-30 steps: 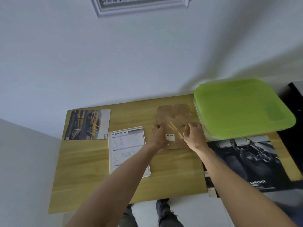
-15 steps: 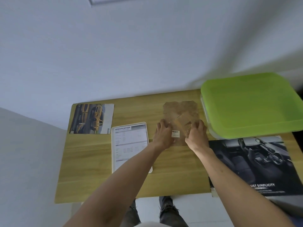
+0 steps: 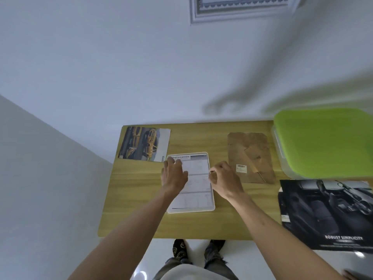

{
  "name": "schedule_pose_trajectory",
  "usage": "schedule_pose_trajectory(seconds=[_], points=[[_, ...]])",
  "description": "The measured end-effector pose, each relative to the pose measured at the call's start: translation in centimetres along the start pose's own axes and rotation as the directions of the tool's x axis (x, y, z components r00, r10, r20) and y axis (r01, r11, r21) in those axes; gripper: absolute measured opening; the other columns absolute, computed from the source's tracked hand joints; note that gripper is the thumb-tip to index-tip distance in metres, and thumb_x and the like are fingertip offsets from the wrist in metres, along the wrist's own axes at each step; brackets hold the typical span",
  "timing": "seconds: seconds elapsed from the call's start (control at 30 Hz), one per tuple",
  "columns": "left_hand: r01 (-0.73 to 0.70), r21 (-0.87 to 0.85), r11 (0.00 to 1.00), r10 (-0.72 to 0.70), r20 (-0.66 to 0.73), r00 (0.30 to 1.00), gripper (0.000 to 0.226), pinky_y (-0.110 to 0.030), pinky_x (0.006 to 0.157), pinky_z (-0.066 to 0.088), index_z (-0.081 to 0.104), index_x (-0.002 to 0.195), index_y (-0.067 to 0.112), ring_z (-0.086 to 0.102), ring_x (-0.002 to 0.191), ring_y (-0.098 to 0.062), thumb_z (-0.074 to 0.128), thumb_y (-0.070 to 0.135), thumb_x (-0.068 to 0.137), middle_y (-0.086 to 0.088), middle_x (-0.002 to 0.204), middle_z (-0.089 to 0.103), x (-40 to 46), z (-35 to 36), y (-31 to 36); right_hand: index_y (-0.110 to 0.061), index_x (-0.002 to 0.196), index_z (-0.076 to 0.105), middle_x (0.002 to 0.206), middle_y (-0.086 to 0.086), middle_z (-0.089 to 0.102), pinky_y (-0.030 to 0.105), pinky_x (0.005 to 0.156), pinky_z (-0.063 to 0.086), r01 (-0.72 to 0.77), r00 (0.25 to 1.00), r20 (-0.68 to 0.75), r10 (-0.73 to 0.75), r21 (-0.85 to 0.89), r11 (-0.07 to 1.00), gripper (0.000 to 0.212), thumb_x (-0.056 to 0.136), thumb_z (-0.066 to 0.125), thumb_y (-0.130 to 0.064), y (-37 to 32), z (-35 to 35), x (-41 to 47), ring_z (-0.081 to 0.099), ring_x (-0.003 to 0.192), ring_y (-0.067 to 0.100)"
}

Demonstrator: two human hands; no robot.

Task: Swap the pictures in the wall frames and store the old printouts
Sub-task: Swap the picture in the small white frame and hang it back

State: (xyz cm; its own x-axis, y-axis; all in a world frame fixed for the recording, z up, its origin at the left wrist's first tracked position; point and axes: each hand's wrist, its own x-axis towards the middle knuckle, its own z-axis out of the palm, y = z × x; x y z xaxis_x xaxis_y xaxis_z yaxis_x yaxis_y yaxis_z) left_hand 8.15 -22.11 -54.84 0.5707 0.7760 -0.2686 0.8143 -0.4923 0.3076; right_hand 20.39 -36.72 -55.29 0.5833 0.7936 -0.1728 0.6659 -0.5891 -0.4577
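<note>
A white picture frame (image 3: pixel 198 190) holding a "Specification" sheet lies flat on the wooden table (image 3: pixel 137 209). My left hand (image 3: pixel 174 174) rests spread on its left edge, fingers apart. My right hand (image 3: pixel 225 179) hovers at the frame's right edge with fingers curled, holding nothing I can see. To the right lies a brown backing board (image 3: pixel 250 156) with a barcode sticker, untouched. A yellow-car printout (image 3: pixel 144 144) lies at the table's back left. A dark car-interior printout (image 3: pixel 327 213) overhangs the front right edge.
A clear storage box with a lime-green lid (image 3: pixel 327 140) stands at the back right of the table. A white ornate wall frame (image 3: pixel 240 9) hangs on the wall above. My feet (image 3: pixel 198 249) show below the table's front edge.
Both hands let go of the brown backing board and moved left onto the white frame. The view shifted left and up, bringing the wall frame into sight.
</note>
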Motion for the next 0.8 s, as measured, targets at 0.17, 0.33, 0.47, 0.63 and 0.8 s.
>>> schedule_pose_trajectory(seconds=[0.17,0.33,0.47,0.63,0.8], points=[[0.076,0.024,0.997,-0.079,0.138,0.987,0.033,-0.04,0.081,0.047,0.059,0.105,0.009,0.041,0.119,-0.028,0.067,0.036,0.087,-0.009,0.126,0.043,-2.4,-0.1,-4.8,-0.007,0.114,0.066,0.123,0.007,0.056,0.033,0.081,0.053,-0.167,0.982,0.074,0.174,-0.097,0.981,0.029,0.1,0.049,-0.025,-2.6,2.5,-1.1,0.057,0.108,0.023],[0.153,-0.164,0.975,-0.131,0.138,0.982,0.023,-0.039,0.08,0.051,0.063,0.096,0.01,0.048,0.111,-0.025,0.069,0.029,0.085,-0.004,0.121,0.048,-3.3,1.3,-5.7,-0.003,0.141,0.042,0.14,0.011,0.044,0.035,0.094,0.048,-0.188,0.968,0.125,0.216,-0.201,0.961,0.046,0.102,0.044,-0.027,-4.3,4.1,-2.5,0.048,0.124,0.026],[0.286,-0.396,0.872,-0.249,0.143,0.958,0.017,-0.035,0.091,0.047,0.06,0.096,0.009,0.048,0.116,-0.028,0.068,0.02,0.085,-0.006,0.131,0.043,-3.8,2.2,-4.8,0.001,0.152,0.02,0.155,0.02,0.024,0.037,0.103,0.041,-0.182,0.959,0.153,0.24,-0.318,0.93,0.062,0.102,0.039,-0.031,-5.5,5.6,-3.6,0.036,0.136,0.031],[0.416,-0.558,0.718,-0.424,0.123,0.897,0.045,-0.034,0.099,0.041,0.059,0.127,0.003,0.047,0.124,-0.026,0.07,0.011,0.084,-0.007,0.135,0.049,-3.8,2.1,-4.2,0.002,0.155,0.006,0.162,0.024,0.005,0.041,0.115,0.03,-0.2,0.936,0.209,0.283,-0.345,0.917,0.068,0.103,0.034,-0.033,-6.0,6.6,-4.2,0.016,0.148,0.035],[0.359,-0.512,0.781,-0.369,0.086,0.926,0.03,-0.031,0.093,0.041,0.07,0.116,0.01,0.052,0.12,-0.022,0.068,0.016,0.086,-0.003,0.133,0.054,-3.5,1.6,-4.6,0.0,0.155,0.009,0.161,0.022,0.008,0.04,0.114,0.03,-0.217,0.942,0.187,0.279,-0.293,0.931,0.068,0.103,0.038,-0.032,-6.0,6.7,-4.3,0.017,0.147,0.034]])
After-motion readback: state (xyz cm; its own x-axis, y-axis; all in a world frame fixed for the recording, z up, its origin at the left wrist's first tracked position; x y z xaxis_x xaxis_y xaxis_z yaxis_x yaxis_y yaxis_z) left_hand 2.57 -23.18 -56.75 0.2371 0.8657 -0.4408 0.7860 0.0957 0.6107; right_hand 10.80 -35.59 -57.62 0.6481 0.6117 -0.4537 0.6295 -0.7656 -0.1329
